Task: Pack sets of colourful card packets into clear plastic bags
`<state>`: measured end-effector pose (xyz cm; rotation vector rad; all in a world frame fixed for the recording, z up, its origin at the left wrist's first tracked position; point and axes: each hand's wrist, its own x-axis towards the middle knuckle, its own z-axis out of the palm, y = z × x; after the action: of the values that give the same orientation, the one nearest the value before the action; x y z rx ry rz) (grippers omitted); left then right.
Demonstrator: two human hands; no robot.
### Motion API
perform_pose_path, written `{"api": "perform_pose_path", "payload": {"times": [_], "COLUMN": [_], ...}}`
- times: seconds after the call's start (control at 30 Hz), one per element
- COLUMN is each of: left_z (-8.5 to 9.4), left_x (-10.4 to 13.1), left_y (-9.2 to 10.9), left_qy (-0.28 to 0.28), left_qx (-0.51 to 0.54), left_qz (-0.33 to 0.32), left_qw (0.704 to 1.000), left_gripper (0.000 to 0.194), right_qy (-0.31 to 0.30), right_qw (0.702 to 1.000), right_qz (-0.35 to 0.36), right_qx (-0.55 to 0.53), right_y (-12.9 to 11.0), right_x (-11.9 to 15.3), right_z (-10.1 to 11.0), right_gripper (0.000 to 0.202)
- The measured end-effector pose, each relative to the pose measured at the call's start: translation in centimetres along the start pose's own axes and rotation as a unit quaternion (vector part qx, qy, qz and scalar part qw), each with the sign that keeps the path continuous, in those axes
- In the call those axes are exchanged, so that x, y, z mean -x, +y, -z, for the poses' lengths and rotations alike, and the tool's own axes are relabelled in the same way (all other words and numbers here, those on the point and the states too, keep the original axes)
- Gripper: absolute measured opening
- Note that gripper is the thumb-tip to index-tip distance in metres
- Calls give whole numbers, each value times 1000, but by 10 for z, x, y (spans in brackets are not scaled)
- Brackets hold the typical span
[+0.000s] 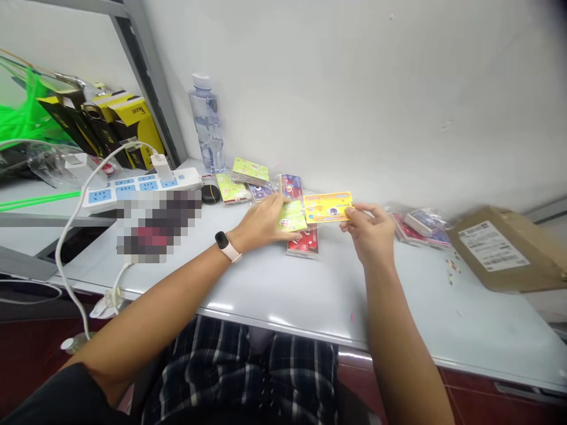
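Observation:
Between the thumb and fingers of my right hand (371, 230) is the right end of a yellow printed card (328, 208), held flat and facing up. My left hand (263, 218), with a watch band on its wrist, is closed around a green printed card (293, 216) whose edge meets the yellow one. Below them a red card pack (303, 243) lies on the table, partly covered. Just behind sits a blue and red card pack (291, 186). Green card packs (250, 170) are stacked beyond my left hand.
A water bottle (208, 127) stands against the wall. Left are a power strip (142, 188) with a white cable, a black round case (210, 194) and yellow-black boxes (133, 121). Right are wrapped card packs (420, 227) and a cardboard box (505, 248) on the white table (283, 289).

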<state>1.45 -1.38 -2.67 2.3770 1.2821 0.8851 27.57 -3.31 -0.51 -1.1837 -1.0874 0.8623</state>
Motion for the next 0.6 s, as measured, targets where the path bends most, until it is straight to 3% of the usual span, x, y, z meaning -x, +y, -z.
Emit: {"api": "perform_pose_path", "payload": {"times": [0.13,0.27,0.37,0.5,0.6], "left_z": [0,0,0,-1,-3], "left_x": [1,1,1,1,2], "left_y": [1,1,1,0,-1], "left_qy": [1,-2,-9,-4,2], "left_qx": [-6,-5,-4,-9,-17], "left_qz": [-10,-16,-20,-33,-27], "left_qw": [1000,1000,1000,999,999], "left_gripper": [73,74,73,68,65], "right_qy": [-11,-37,-106,-224,-247], "right_qw": [1000,999,986,949,941], "right_qz": [-18,-1,25,67,86], "right_qx": [-15,36,123,209,215], "right_y": [-2,-6,-9,-5,2], "right_x": [2,8,16,25,26], "right_z": [-3,-10,-18,-28,-30], "right_gripper": [32,30,30,45,46]}}
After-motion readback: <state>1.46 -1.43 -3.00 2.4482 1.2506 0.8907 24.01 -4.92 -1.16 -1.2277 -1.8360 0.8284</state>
